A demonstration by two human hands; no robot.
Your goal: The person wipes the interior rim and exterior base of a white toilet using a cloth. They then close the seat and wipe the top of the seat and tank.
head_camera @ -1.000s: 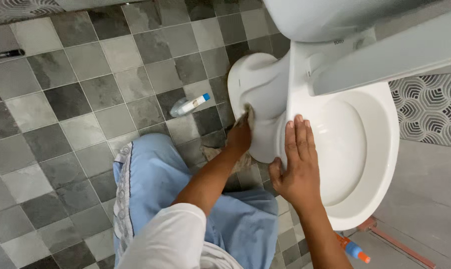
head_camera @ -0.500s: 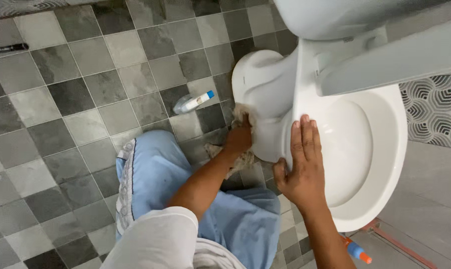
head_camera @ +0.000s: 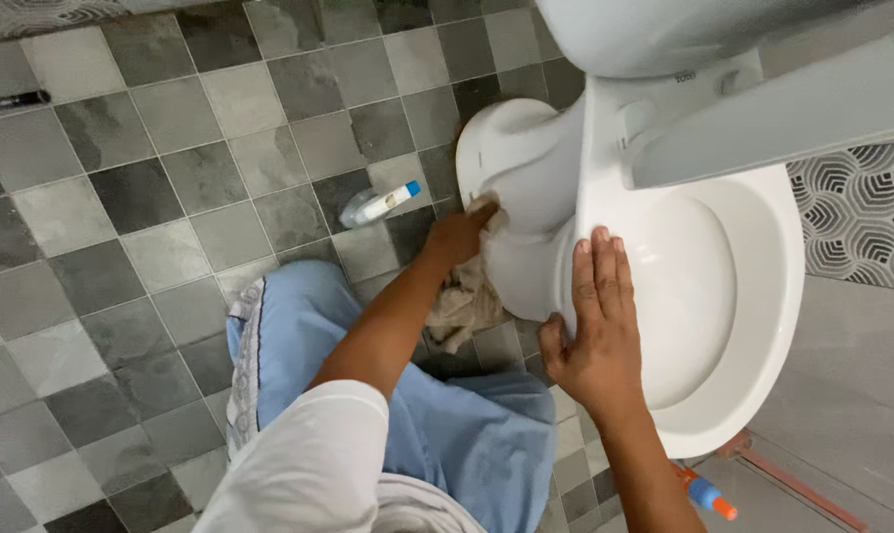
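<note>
A white toilet (head_camera: pixel 526 168) fills the right of the head view, its seat lid raised. My left hand (head_camera: pixel 457 237) is shut on a beige rag (head_camera: pixel 467 301) and presses it against the lower left side of the toilet base; the rag's loose end hangs below my wrist. My right hand (head_camera: pixel 595 331) lies flat, fingers together, on the near left rim of the bowl (head_camera: pixel 763 326). My knee in light blue trousers (head_camera: pixel 309 316) sits below my left arm.
A clear spray bottle with a blue cap (head_camera: pixel 378 205) lies on the grey tiled floor (head_camera: pixel 121 197) left of the toilet. A bottle with a blue and orange cap (head_camera: pixel 708 496) lies at the bottom right beside a red strip. A dark marker (head_camera: pixel 13 101) lies at far left.
My left hand with the rag has slid up and to the left along the toilet base. More of the rag now hangs below my wrist. My right hand stays on the rim.
</note>
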